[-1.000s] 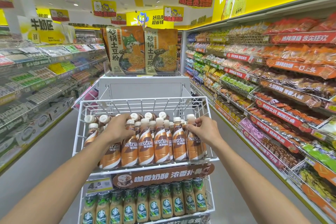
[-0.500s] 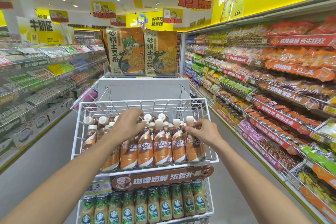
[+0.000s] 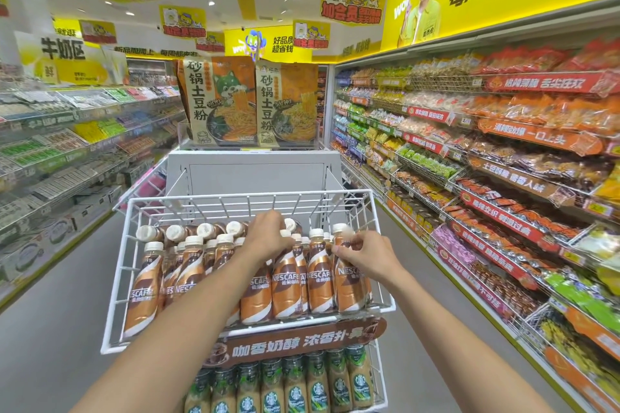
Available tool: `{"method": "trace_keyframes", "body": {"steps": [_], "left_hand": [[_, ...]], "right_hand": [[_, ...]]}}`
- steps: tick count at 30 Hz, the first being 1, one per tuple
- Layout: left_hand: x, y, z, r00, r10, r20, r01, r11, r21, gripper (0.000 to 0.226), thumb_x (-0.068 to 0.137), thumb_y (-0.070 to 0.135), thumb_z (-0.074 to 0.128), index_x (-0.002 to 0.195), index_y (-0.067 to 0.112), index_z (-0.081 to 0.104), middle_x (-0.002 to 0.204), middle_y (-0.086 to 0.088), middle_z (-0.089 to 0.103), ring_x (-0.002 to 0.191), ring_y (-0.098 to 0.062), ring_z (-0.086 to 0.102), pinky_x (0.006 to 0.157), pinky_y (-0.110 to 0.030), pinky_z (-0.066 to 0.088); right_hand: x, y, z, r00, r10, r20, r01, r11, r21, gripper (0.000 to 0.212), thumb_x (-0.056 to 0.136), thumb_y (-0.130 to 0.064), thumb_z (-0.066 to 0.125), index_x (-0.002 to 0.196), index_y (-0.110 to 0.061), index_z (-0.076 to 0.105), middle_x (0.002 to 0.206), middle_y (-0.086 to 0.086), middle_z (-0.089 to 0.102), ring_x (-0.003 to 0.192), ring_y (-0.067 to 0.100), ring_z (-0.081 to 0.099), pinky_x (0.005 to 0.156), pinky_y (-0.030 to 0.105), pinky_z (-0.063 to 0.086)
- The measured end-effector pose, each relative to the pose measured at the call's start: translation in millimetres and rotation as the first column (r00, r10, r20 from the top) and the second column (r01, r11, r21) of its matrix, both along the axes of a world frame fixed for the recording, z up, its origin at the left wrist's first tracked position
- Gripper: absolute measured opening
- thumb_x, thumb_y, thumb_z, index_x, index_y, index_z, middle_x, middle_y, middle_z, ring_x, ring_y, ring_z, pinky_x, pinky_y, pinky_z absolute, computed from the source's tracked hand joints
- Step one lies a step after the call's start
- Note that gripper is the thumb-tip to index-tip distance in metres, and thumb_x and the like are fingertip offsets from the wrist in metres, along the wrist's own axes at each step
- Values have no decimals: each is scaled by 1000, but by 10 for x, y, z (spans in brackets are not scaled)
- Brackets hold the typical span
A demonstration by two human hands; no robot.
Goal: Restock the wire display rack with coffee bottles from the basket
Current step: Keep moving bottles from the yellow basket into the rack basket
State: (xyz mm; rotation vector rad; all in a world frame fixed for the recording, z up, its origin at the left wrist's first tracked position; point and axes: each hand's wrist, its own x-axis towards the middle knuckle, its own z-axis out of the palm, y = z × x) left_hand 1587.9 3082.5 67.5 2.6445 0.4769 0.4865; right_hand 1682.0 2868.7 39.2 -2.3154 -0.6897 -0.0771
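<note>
A white wire display rack [image 3: 342, 193] stands in the aisle, its top tier filled with brown and white Nescafe coffee bottles [image 3: 285, 285], upright in front and several lying on their sides behind. My left hand [image 3: 268, 236] reaches into the middle of the tier and rests over bottle tops near the back row; its grip is hidden. My right hand [image 3: 364, 251] pinches the neck of the rightmost front bottle [image 3: 349, 278]. The basket is not in view.
The lower tier holds green-labelled Starbucks bottles [image 3: 295, 389] behind a brown sign strip [image 3: 295, 347]. Two large noodle bags [image 3: 251, 100] sit on a grey stand beyond the rack. Snack shelves [image 3: 503, 178] line the right, dairy shelves [image 3: 57, 144] the left, grey floor between.
My left hand has moved from the front left bottles toward the back middle of the tier. My right hand stays at the rightmost bottle's neck.
</note>
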Motion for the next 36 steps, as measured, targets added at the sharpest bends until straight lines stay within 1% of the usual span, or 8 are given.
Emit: {"method": "trace_keyframes", "body": {"steps": [9,18,22,24,26,29,33,36], "left_hand": [[34,-4,41,998,67,5,-67,998,8,28,72,25,87,77,12,62,84,-14,69,83,-32,66,61,-37,46],[67,-30,28,996,94,2,-94,991,92,36,75,32,89,80,10,61,74,-3,59,71,-25,57,50,-30,34],[121,-40,43,997,62,-36,-52,974,220,43,79,29,84,69,17,44,68,1,49,73,-26,57,53,-32,34],[173,-76,69,999,15,-33,-5,960,279,42,81,24,80,65,17,42,65,0,46,73,-29,59,55,-32,39],[224,-168,110,998,-54,-26,59,949,310,28,84,26,75,70,12,55,71,-5,58,77,-31,61,62,-35,50],[357,-316,124,987,-156,-34,160,957,242,26,86,29,70,81,4,66,82,-11,66,83,-32,63,72,-40,55],[534,-395,39,980,-174,-95,186,972,145,37,86,26,69,63,14,43,64,-4,45,74,-32,54,62,-37,39],[600,-387,5,982,-155,-105,164,984,76,33,85,27,74,68,13,50,72,-5,51,82,-32,60,66,-37,42]], "right_hand": [[-11,-15,-11,1000,-29,-5,29,997,67,50,84,-51,82,90,-2,76,90,13,78,93,23,72,79,39,57],[-14,-21,-6,1000,-28,-8,28,997,77,55,84,-51,82,94,2,74,92,16,77,92,25,72,80,41,59],[-4,-27,-6,1000,-26,-16,27,997,70,53,84,-51,82,94,0,74,92,14,77,92,24,72,81,41,59],[0,-27,-5,999,-30,-18,31,998,62,52,84,-53,82,95,-3,74,93,10,76,93,22,72,81,39,59],[7,-28,1,999,-30,-20,31,998,55,52,83,-53,82,95,-3,74,93,10,76,93,22,71,80,39,59],[19,-21,-4,999,-32,-22,33,997,67,53,82,-53,82,94,-2,73,91,12,76,90,25,71,79,42,59],[39,-16,-25,999,-30,-25,31,998,60,51,82,-52,83,93,-4,72,86,8,74,82,21,67,73,38,56],[50,-22,-30,999,-23,-24,24,999,49,48,84,-51,82,82,-6,66,76,5,65,72,14,56,64,31,44]]}}
